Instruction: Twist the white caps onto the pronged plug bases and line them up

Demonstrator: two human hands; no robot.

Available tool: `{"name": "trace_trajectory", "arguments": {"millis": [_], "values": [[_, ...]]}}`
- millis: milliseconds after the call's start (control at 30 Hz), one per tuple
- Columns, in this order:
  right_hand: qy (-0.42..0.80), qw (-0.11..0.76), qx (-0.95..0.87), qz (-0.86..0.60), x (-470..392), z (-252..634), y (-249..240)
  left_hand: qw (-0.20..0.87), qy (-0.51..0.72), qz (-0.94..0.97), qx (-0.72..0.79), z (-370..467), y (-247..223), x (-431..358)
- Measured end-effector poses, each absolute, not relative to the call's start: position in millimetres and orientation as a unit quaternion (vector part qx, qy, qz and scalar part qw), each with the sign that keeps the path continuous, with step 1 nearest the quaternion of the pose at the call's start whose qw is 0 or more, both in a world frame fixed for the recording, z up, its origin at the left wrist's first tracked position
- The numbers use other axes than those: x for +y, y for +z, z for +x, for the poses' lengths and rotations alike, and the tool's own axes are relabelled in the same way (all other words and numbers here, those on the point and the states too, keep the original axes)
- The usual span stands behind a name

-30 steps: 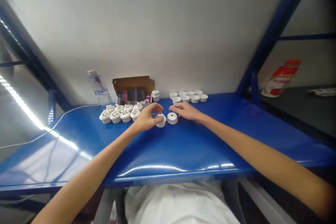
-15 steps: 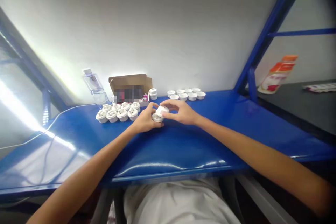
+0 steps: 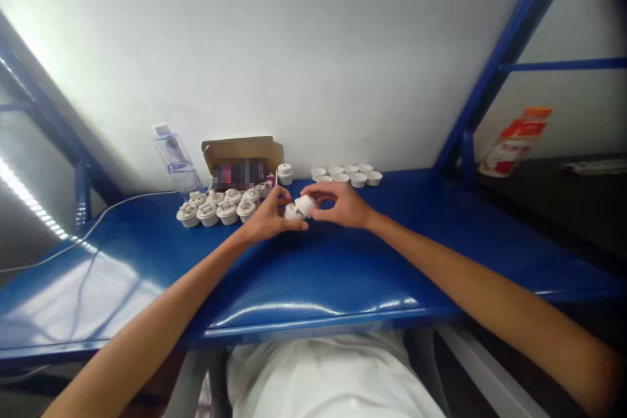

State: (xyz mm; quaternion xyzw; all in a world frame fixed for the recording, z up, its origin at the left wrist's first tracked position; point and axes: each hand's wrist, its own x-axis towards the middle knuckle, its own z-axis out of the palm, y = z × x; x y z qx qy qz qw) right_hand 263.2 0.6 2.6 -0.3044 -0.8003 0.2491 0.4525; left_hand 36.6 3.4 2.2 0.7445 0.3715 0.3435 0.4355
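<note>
Left hand (image 3: 269,217): thumb and fingers curled round the sides of the base (image 3: 292,212), thumb on the near side. Grip looks meant to steady the part from its edges, leaving its top exposed.

Right hand (image 3: 345,206): pinching the cap (image 3: 306,205) between thumb and fingers. Cap is tilted, meeting the base at its right side; the tilt probably lets the mating edges be seen. Whether the 2 parts are engaged: cannot tell, blur and fingers interfere. Whether the base rests on the table (image 3: 313,274) or is lifted: cannot tell.

Left of the hands: 8 units (image 3: 226,212), upright, 2 rows of 4, closely packed, fittings facing up. Tight rows presumably save space and make counting easy. Nearest unit is just beside the left hand.

Beyond the right hand: 8 cups (image 3: 358,179), open side up, also 2 rows, near the wall (image 3: 372,78). Openings up likely leaves the insides easy to reach; placement separates them from the units.

Box (image 3: 242,144) behind the units, lid raised against the wall, presumably for access. 1 stack (image 3: 285,173) stands beside it. Clear bottle (image 3: 179,160) leans behind the units' left end, out of the working area.
</note>
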Motion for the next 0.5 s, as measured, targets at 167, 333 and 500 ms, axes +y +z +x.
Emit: {"name": "trace_trajectory", "arguments": {"millis": [167, 333, 500], "values": [[0.134, 0.457, -0.815, -0.33, 0, 269, 13, 0.473, 0.342, 0.74, 0.333, 35, 2, 8], [0.09, 0.504, -0.772, -0.376, 2, 274, 16, 0.417, 0.375, 0.764, 0.319, 34, 1, 10], [0.172, 0.523, -0.76, -0.346, 0, 270, 10, 0.315, 0.399, 0.79, 0.345, 35, 2, 9]]}}
